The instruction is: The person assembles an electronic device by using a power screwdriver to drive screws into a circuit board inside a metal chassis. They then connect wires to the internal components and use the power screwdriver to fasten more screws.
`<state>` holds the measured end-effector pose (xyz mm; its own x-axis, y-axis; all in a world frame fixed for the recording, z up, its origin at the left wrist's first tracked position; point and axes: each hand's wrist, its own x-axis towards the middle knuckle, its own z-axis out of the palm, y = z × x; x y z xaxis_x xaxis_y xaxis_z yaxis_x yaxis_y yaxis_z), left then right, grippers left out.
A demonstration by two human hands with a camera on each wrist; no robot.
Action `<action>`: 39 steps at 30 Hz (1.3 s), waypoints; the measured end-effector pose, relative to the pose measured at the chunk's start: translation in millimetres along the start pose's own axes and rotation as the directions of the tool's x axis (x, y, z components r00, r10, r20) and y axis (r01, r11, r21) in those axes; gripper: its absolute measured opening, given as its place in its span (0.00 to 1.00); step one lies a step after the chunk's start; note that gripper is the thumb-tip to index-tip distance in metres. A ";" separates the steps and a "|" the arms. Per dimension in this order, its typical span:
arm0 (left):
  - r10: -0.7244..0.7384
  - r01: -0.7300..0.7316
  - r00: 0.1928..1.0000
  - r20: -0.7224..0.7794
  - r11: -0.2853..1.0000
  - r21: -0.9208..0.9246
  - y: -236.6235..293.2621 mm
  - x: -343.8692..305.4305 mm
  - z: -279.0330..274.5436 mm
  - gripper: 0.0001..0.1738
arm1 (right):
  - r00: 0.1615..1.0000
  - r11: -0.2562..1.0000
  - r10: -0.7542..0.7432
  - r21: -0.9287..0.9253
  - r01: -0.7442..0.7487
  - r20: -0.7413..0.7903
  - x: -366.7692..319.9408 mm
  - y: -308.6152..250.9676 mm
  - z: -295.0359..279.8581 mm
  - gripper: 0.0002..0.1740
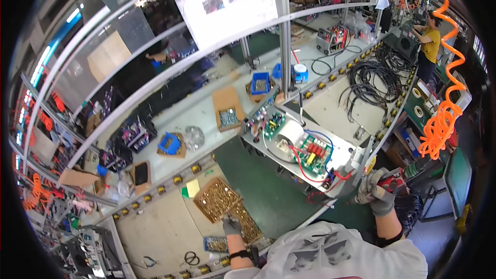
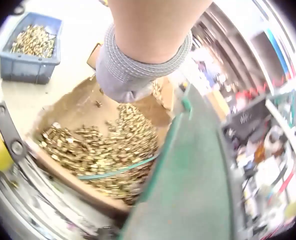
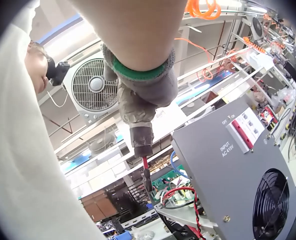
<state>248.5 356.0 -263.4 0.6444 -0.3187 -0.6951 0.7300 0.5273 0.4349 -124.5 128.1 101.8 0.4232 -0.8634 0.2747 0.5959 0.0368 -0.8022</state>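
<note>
In the head view my left hand [image 1: 233,226], in a grey glove, is at the lower edge of a cardboard box of brass screws [image 1: 217,200]. The left wrist view has this hand [image 2: 125,80] over a box of brass pieces [image 2: 108,145]; its fingers are mostly hidden. My gloved right hand [image 1: 380,200] grips a power screwdriver [image 1: 393,182] beside an open chassis [image 1: 274,147] with circuit boards. The right wrist view shows the hand [image 3: 148,95] curled round the tool [image 3: 141,136], its bit pointing down near the chassis's grey panel [image 3: 223,165].
A blue bin [image 1: 215,244] of small parts sits near the bench's front edge, with scissors [image 1: 191,258] to its left. Black cables [image 1: 374,75] lie coiled at the back right. An orange coiled hose [image 1: 442,124] hangs at the right. Another person [image 1: 430,41] stands beyond.
</note>
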 end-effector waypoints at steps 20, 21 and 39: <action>-0.672 0.164 0.429 0.603 0.715 0.680 -68.9 -205.6 235.5 0.22 | 0.995 0.999 -0.049 -0.028 0.047 -0.090 60.4 15.1 38.3 0.23; -0.673 0.164 0.470 0.571 0.702 0.693 -69.2 -210.3 236.2 0.19 | 0.995 0.998 -0.063 0.016 0.064 -0.072 60.5 17.7 42.3 0.22; -0.588 0.274 0.458 0.667 0.807 0.523 -75.3 -202.0 226.1 0.14 | 0.970 0.981 -0.191 -0.019 0.191 -0.151 77.0 61.4 68.4 0.14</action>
<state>114.9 202.6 -26.3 0.0179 -0.9813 -0.1918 0.8849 -0.0737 0.4599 -8.7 98.3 110.0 0.1937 -0.9203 0.3400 0.6523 -0.1381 -0.7453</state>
